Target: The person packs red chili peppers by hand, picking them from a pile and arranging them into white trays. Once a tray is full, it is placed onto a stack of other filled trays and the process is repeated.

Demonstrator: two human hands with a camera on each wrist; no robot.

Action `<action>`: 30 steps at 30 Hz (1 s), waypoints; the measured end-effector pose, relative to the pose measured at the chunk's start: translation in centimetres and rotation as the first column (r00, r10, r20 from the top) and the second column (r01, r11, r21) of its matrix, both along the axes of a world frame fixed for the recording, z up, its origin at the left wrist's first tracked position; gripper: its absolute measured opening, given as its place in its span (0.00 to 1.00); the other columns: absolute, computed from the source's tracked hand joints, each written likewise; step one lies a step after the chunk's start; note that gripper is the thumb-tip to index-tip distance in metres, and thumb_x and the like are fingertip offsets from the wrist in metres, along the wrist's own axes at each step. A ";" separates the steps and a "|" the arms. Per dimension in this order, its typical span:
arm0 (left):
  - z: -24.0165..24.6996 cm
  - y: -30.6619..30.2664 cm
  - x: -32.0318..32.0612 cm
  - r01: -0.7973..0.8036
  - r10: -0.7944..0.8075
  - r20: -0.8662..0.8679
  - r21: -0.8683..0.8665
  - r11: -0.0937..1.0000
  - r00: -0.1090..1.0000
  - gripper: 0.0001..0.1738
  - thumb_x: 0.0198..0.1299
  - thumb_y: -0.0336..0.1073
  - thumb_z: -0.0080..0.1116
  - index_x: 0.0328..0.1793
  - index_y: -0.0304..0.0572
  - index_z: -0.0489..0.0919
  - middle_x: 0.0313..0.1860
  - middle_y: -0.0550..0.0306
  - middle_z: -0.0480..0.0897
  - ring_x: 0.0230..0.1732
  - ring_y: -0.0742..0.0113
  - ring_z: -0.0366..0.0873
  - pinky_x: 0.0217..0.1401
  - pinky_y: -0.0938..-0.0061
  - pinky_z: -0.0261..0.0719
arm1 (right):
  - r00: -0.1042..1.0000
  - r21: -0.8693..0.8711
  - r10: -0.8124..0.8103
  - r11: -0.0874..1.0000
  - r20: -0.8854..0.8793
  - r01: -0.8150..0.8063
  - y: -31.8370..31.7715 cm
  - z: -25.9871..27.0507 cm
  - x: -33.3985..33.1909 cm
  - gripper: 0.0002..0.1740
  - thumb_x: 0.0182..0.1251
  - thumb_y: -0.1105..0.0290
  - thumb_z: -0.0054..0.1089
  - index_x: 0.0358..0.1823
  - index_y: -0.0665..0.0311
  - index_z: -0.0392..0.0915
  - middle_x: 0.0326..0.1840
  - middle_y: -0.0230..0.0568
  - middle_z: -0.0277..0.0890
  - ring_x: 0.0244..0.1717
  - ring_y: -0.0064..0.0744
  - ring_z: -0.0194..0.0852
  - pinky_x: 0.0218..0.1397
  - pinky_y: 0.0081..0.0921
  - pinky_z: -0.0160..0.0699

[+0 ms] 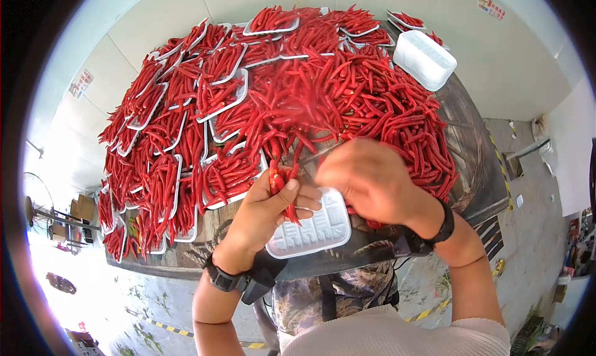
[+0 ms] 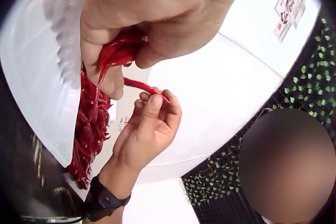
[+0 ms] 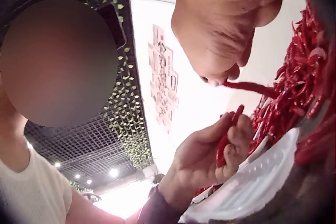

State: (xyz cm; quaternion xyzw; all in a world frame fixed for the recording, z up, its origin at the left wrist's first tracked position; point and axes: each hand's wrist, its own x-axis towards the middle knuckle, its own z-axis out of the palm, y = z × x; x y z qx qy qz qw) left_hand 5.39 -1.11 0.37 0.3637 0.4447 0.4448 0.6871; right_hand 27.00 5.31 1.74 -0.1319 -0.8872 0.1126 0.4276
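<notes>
My left hand (image 1: 264, 204) holds a few red chili peppers (image 1: 277, 181) between its thumb and curled fingers, just over the left side of a white plastic tray (image 1: 316, 235) whose ribbed bottom shows. Blurred in the head view, my right hand (image 1: 372, 179) is above the tray's right edge. Both wrist views show a single long chili pepper (image 2: 139, 85) pinched between that hand's thumb and fingers. From the right wrist, the left hand's bunch of chilies (image 3: 226, 142) shows below this pepper. A big heap of loose chilies (image 1: 397, 114) lies beyond both hands.
Filled chili trays (image 1: 223, 98) crowd the left and back of the wooden table (image 1: 469, 139). At the back right stands a stack of white trays (image 1: 425, 59). The table's front edge runs close to the body.
</notes>
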 end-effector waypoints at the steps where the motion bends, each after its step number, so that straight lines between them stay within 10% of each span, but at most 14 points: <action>1: -0.4 0.0 0.0 -0.025 0.025 0.049 -0.001 1.000 0.998 0.17 0.75 0.36 0.52 0.64 0.36 0.71 0.43 0.55 0.81 0.39 0.70 0.81 0.43 0.73 0.82 | 0.995 -0.030 0.076 0.997 0.068 -0.074 -0.7 -0.1 -0.2 0.14 0.55 0.74 0.64 0.45 0.59 0.81 0.47 0.39 0.79 0.51 0.43 0.79 0.55 0.38 0.78; 6: -0.6 0.1 0.3 -0.105 0.115 0.174 -0.062 0.993 0.978 0.18 0.73 0.34 0.56 0.65 0.37 0.71 0.46 0.54 0.82 0.41 0.68 0.82 0.44 0.73 0.84 | 0.956 -0.075 0.216 0.976 0.198 -0.205 -1.7 -0.8 -0.8 0.17 0.55 0.76 0.62 0.47 0.58 0.82 0.48 0.38 0.79 0.53 0.43 0.78 0.58 0.40 0.77; 12: -0.7 0.0 -0.6 -0.033 0.035 0.165 -0.015 0.999 0.986 0.18 0.72 0.31 0.57 0.65 0.37 0.71 0.42 0.55 0.83 0.41 0.67 0.82 0.45 0.73 0.83 | 0.940 -0.064 -0.228 0.966 0.253 0.252 1.7 -0.8 0.9 0.10 0.53 0.74 0.68 0.38 0.60 0.82 0.40 0.36 0.78 0.45 0.42 0.76 0.50 0.42 0.75; 19: -1.4 0.2 -1.1 -0.007 -0.001 0.203 0.037 0.999 0.979 0.15 0.72 0.32 0.57 0.61 0.37 0.73 0.42 0.54 0.83 0.41 0.67 0.82 0.45 0.73 0.83 | 0.859 0.110 -0.338 0.941 0.385 0.321 2.1 -2.4 0.8 0.10 0.52 0.73 0.69 0.37 0.62 0.80 0.37 0.38 0.76 0.43 0.43 0.74 0.48 0.43 0.72; 22: -1.1 0.2 -0.8 0.001 -0.020 0.224 0.087 0.996 0.974 0.15 0.72 0.32 0.57 0.62 0.36 0.73 0.45 0.54 0.83 0.44 0.67 0.82 0.48 0.71 0.82 | 0.945 -0.079 -0.281 0.951 0.168 0.297 1.7 -1.1 0.3 0.11 0.59 0.72 0.69 0.44 0.62 0.81 0.39 0.35 0.79 0.40 0.35 0.78 0.45 0.34 0.76; 25: 0.0 -0.2 0.7 -0.147 0.142 0.038 0.192 0.970 0.989 0.17 0.72 0.31 0.56 0.63 0.35 0.71 0.51 0.53 0.82 0.49 0.69 0.80 0.53 0.71 0.80 | 0.984 -0.644 -0.134 0.765 -0.118 0.027 -0.3 0.8 -0.3 0.11 0.67 0.78 0.62 0.50 0.67 0.77 0.39 0.42 0.79 0.39 0.33 0.83 0.43 0.27 0.81; 30: -1.7 -0.1 0.0 0.035 0.053 -0.205 0.401 0.915 0.977 0.15 0.72 0.32 0.57 0.59 0.36 0.69 0.48 0.53 0.83 0.45 0.72 0.80 0.47 0.76 0.79 | 0.992 -0.592 0.060 0.797 -0.110 -0.114 -0.8 -0.5 -1.2 0.10 0.66 0.78 0.62 0.47 0.66 0.77 0.39 0.43 0.79 0.38 0.36 0.83 0.42 0.30 0.79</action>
